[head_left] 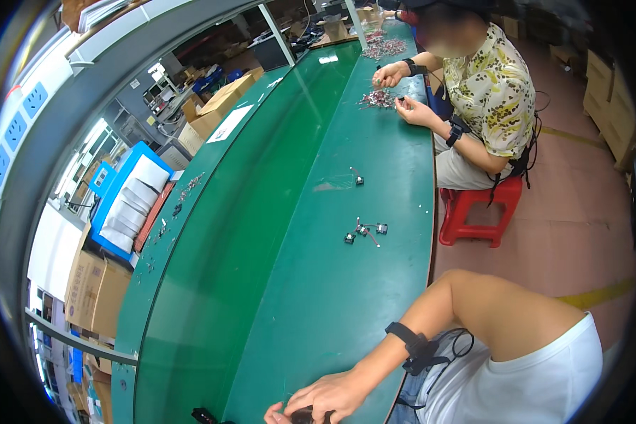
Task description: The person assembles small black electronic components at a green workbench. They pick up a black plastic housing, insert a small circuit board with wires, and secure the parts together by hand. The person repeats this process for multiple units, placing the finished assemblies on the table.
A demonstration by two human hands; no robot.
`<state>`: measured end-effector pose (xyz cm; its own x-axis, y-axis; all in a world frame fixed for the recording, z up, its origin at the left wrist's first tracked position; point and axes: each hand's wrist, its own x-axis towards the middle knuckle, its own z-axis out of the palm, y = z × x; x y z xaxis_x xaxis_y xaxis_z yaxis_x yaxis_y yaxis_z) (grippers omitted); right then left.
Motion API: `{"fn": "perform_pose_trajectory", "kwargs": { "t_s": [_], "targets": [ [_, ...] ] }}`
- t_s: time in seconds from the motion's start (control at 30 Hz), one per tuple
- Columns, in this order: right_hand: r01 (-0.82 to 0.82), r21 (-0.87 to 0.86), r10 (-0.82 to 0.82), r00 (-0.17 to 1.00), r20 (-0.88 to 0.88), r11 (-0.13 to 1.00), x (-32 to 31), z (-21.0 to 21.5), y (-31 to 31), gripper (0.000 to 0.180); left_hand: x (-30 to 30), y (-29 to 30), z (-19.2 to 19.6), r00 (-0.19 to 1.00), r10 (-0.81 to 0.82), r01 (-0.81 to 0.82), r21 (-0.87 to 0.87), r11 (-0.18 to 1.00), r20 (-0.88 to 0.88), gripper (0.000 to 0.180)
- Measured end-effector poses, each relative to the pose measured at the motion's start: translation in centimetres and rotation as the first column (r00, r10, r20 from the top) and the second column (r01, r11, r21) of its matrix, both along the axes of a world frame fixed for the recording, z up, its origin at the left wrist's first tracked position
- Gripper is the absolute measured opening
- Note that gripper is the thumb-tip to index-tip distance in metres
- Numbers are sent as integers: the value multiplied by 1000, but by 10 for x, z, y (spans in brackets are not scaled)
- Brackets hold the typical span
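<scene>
At the lower edge my right hand is closed around a dark object whose kind I cannot make out. Fingertips of my left hand touch in beside it, curled. The rest of that hand lies outside the picture. A black device is strapped to my right wrist. To the left on the green table lies another black item, cut off by the edge. Farther up the table are small black parts with red and black wires, and one more such part.
A co-worker on a red stool handles small parts beside piles of wired pieces. A glossy green strip runs along the table. Across it stand a blue bin and cardboard boxes. A rail with sockets hangs upper left.
</scene>
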<state>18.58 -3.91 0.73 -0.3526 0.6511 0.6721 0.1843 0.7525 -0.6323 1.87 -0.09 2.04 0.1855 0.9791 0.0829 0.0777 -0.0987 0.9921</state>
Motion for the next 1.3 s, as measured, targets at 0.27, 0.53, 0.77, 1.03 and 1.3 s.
{"fn": "perform_pose_trajectory", "kwargs": {
  "t_s": [0.27,0.53,0.77,1.03,1.3],
  "targets": [
    [-98,-192,84,993,-78,977,6,-3,-3,22,6,2,12,994,-22,39,-160,986,107,35],
    [-86,-239,88,996,1,967,11,11,-1,21,21,-7,25,989,75,-54,-159,986,128,38],
    [-81,-188,105,987,120,979,17,17,9,33,-7,11,4,995,-29,27,-22,999,-93,32],
    [300,-137,-234,902,363,944,62,24,130,24,-64,27,46,755,395,-115,487,866,-523,20],
    [732,-54,-590,588,554,679,85,-6,243,27,-104,40,26,355,520,-36,545,838,-777,54]
  ]
}}
